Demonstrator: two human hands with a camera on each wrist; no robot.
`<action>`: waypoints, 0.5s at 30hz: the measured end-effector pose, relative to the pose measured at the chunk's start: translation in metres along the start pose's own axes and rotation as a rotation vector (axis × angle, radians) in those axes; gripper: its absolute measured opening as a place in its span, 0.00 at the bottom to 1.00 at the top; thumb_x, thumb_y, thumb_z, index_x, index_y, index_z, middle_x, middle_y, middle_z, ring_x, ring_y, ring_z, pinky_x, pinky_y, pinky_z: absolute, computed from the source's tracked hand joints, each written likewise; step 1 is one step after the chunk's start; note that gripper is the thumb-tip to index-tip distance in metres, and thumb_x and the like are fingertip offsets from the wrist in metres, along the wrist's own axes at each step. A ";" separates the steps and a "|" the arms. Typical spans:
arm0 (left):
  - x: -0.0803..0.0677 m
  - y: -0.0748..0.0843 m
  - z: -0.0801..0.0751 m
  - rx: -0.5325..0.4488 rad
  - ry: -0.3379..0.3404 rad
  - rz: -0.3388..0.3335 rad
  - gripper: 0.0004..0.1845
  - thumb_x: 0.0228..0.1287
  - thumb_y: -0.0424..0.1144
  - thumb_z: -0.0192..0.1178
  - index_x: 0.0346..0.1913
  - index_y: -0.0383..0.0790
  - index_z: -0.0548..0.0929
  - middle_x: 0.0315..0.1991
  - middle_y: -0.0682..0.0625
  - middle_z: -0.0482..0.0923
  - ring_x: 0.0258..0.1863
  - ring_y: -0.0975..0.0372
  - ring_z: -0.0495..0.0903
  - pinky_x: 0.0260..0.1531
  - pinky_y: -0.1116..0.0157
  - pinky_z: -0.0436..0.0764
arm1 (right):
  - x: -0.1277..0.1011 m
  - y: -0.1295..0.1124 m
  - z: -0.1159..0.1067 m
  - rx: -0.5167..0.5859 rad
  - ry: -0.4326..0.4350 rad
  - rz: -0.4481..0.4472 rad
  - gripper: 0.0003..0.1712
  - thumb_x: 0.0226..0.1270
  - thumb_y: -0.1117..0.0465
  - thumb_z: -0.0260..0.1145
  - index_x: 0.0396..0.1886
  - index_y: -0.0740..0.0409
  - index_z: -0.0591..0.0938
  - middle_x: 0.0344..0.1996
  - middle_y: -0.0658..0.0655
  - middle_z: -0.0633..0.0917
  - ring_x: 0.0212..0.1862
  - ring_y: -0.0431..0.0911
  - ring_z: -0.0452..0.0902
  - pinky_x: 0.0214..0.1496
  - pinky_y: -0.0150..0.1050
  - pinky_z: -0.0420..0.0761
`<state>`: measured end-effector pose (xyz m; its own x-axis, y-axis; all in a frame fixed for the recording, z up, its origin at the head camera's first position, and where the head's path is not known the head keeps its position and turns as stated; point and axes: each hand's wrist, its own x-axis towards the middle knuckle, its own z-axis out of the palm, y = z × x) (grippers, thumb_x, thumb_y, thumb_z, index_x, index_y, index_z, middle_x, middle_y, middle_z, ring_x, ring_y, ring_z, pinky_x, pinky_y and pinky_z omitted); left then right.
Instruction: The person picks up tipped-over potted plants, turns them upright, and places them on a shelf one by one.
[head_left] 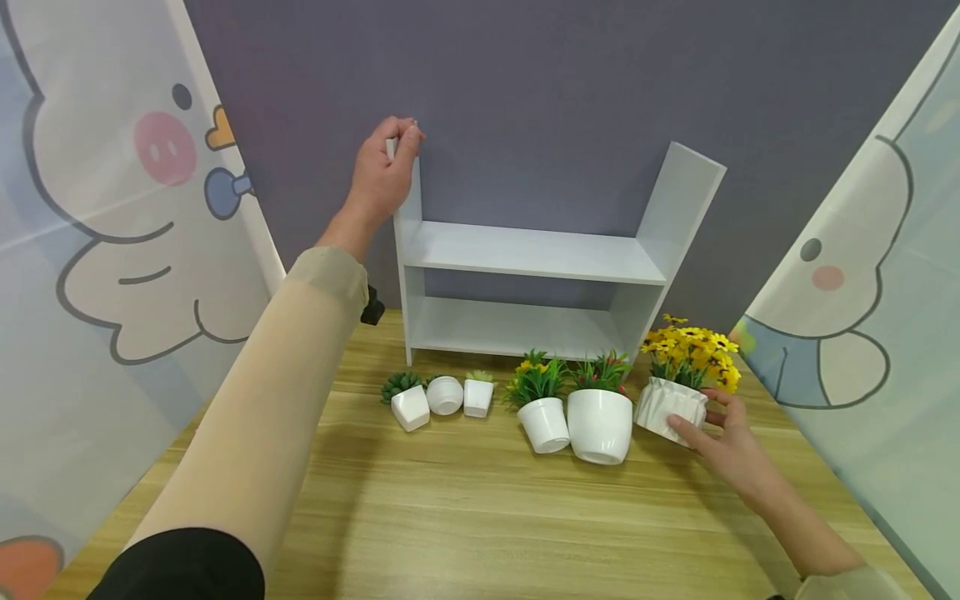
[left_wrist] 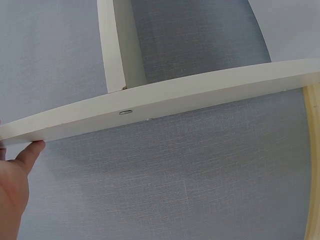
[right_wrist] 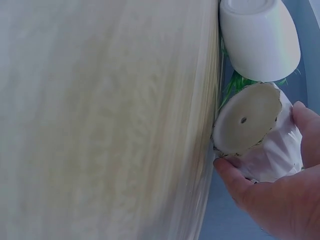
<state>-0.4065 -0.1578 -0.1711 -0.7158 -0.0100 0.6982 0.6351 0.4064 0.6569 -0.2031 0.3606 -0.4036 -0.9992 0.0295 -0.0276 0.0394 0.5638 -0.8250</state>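
My left hand point(head_left: 384, 171) grips the upper end of the left side panel of a white two-tier shelf point(head_left: 532, 252). In the left wrist view, the thumb and fingers hold the edge of the panel point(left_wrist: 165, 102). My right hand point(head_left: 731, 454) holds a white crinkled flowerpot point(head_left: 670, 407) with yellow flowers point(head_left: 693, 354), thumb on its near side and fingers round its right side. The right wrist view shows this pot's base point(right_wrist: 250, 117), with a small hole in the middle, turned toward the camera.
Left of the held pot lie a large white pot point(head_left: 600, 425) and a smaller white pot point(head_left: 543, 425), both with greenery. Further left are three small succulent pots point(head_left: 410, 408). All lie on the wooden table point(head_left: 480, 525), before the shelf. A grey wall point(head_left: 540, 92) rises behind; cartoon-printed panels flank it.
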 end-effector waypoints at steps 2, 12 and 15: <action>0.000 0.000 0.000 0.006 -0.007 -0.003 0.22 0.89 0.49 0.50 0.53 0.29 0.78 0.75 0.44 0.77 0.79 0.66 0.71 0.74 0.66 0.70 | 0.000 0.000 0.000 0.005 -0.003 0.011 0.55 0.87 0.48 0.63 0.83 0.69 0.34 0.74 0.87 0.55 0.71 0.78 0.71 0.48 0.34 0.87; 0.001 0.000 0.001 0.022 -0.011 -0.019 0.21 0.89 0.51 0.49 0.52 0.34 0.79 0.76 0.47 0.77 0.78 0.65 0.71 0.70 0.65 0.72 | 0.004 0.000 -0.004 -0.045 -0.057 0.081 0.62 0.85 0.42 0.63 0.84 0.80 0.36 0.78 0.87 0.56 0.76 0.78 0.64 0.50 0.29 0.82; 0.000 0.000 0.001 0.027 -0.014 -0.024 0.22 0.89 0.52 0.49 0.54 0.33 0.79 0.76 0.47 0.77 0.79 0.66 0.71 0.70 0.65 0.72 | 0.003 0.000 -0.004 -0.099 -0.070 0.065 0.57 0.86 0.40 0.62 0.83 0.81 0.46 0.76 0.85 0.64 0.75 0.76 0.70 0.49 0.28 0.82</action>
<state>-0.4071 -0.1572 -0.1710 -0.7350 -0.0076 0.6780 0.6094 0.4308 0.6656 -0.2063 0.3636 -0.4016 -0.9925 0.0127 -0.1212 0.1011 0.6415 -0.7604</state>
